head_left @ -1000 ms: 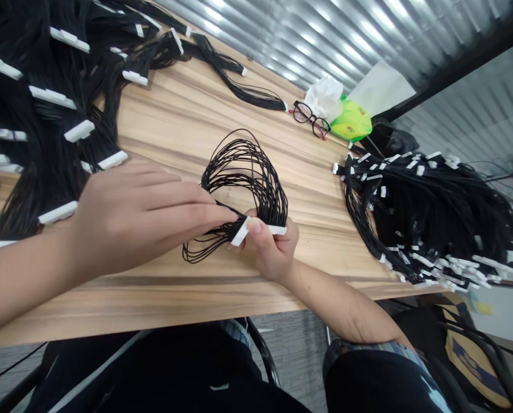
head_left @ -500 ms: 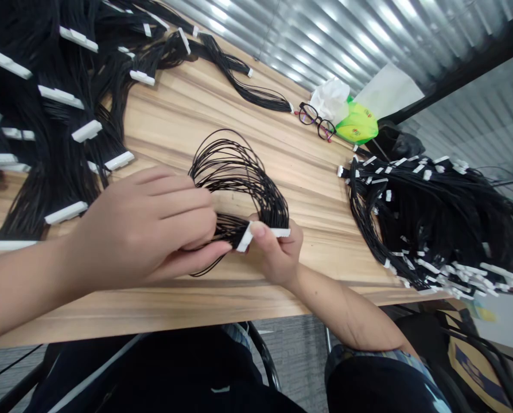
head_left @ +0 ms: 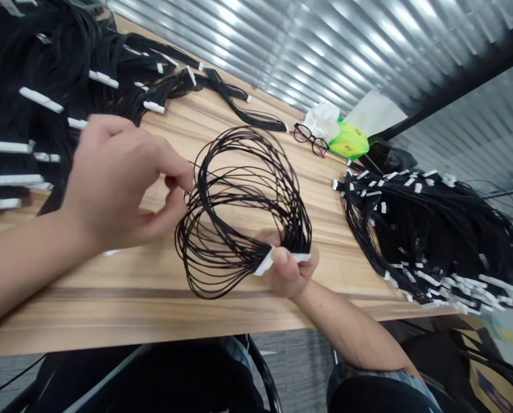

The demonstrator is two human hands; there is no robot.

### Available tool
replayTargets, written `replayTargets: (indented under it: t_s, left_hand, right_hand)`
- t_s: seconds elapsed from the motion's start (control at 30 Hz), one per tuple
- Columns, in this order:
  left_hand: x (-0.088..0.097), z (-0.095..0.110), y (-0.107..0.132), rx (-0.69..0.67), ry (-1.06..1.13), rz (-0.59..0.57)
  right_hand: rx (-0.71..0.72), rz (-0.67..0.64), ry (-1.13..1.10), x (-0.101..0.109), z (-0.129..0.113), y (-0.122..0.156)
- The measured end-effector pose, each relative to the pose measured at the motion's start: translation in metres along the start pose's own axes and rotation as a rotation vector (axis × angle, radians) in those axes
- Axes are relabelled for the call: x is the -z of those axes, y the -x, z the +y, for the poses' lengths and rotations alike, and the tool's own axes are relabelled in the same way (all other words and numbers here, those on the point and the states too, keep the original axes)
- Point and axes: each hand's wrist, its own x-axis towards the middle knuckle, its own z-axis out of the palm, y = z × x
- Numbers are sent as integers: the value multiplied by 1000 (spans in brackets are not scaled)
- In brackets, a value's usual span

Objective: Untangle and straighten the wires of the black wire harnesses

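Note:
My right hand [head_left: 288,272] grips a black wire harness [head_left: 243,201] by its white connectors [head_left: 265,261], thumb pressed over them. Both connector ends meet in that hand, so the many thin wires stand out in a wide, loose loop above the table. At the loop's left edge my left hand [head_left: 129,178] is closed, thumb and forefinger pinched on the outer wires. How many strands lie between those fingertips is hidden.
Black harnesses with white connectors heap up at the left [head_left: 41,100] and in another pile at the right [head_left: 432,229]. A few lie along the wooden table's [head_left: 153,310] back edge, near eyeglasses [head_left: 310,139], white tissue [head_left: 322,119] and a green packet [head_left: 349,141]. A corrugated metal wall stands behind.
My left hand has moved left and up from beside the connectors to the loop's outer edge. The wire loop has spread wider, while my right hand still holds the connectors, shifted slightly.

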Motion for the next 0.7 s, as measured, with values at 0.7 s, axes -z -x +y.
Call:
replayTargets:
  t_s: [0.7]
  left_hand:
    - [-30,-1,12,514,482,-271]
  right_hand:
    - [155,-16,-178,-9,-9,-13]
